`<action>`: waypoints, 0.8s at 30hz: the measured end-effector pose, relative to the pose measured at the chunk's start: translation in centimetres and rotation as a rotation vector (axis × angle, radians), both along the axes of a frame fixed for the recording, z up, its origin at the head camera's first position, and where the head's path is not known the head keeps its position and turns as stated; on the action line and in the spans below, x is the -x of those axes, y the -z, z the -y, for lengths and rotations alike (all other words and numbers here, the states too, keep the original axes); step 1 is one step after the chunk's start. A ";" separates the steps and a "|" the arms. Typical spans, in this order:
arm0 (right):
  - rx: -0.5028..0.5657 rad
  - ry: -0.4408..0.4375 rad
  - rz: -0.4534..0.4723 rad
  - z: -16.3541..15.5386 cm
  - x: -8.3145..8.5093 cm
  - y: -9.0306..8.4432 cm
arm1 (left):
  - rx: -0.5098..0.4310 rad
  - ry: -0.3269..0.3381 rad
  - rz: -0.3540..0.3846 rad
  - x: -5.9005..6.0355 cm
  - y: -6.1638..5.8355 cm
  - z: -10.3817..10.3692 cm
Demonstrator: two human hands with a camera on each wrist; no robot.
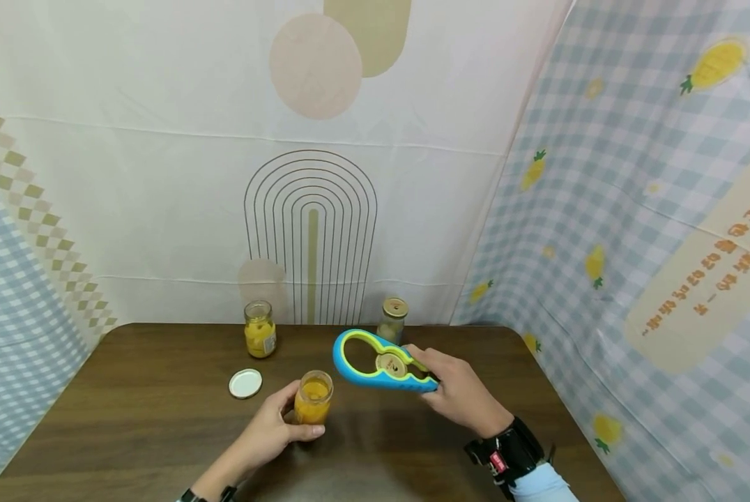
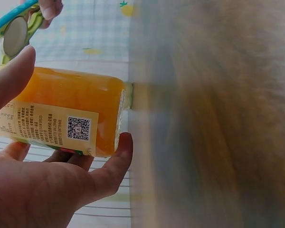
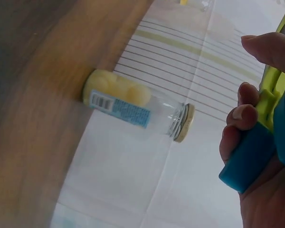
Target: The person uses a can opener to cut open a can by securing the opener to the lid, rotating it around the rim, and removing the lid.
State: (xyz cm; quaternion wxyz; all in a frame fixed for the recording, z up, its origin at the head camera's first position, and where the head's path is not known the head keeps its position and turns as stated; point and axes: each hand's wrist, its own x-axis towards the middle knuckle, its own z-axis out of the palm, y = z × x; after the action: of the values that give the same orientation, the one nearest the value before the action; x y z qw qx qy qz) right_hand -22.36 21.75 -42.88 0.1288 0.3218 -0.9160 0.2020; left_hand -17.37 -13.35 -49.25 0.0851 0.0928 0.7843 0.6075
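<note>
My left hand [image 1: 271,430] grips a glass jar of orange fruit [image 1: 313,404], its thumb on one side and fingers round the other. No lid covers its mouth. In the left wrist view the orange jar [image 2: 78,111] shows a label with a square code. To the right, my right hand [image 1: 463,390] holds a blue and green jar opener [image 1: 350,369] by its handles. A gold lid [image 1: 390,365] sits between the opener's inner edges; the left wrist view shows this lid's pale underside [image 2: 15,36]. The two hands are apart, above the table.
At the table's back left stands a jar of yellow fruit [image 1: 260,335] with no lid on. A white-faced lid [image 1: 245,383] lies in front of it. Behind the opener is a gold-lidded jar of pale fruit [image 3: 128,99]. Cloth hangings [image 1: 162,209] border the brown table [image 1: 162,446].
</note>
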 end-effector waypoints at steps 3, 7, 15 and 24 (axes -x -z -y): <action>0.012 0.010 0.007 -0.4 -0.2 0.2 | 0.013 -0.009 -0.019 -0.4 0.1 0.1; 0.031 0.000 0.002 -0.5 -0.4 0.3 | 0.021 -0.040 -0.026 -0.5 0.1 0.0; 0.048 0.011 0.026 -0.3 -0.7 0.4 | 0.000 -0.137 0.022 -0.6 0.2 -0.5; 0.058 0.013 0.039 -0.2 -0.9 0.7 | -0.024 -0.174 0.035 -0.4 0.1 -1.0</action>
State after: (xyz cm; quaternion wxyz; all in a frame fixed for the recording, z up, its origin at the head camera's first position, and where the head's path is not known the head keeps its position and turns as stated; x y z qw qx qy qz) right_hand -21.50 21.96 -43.62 0.1214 0.3081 -0.9141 0.2338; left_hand -16.94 -12.39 -49.34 0.0446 0.0150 0.7803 0.6236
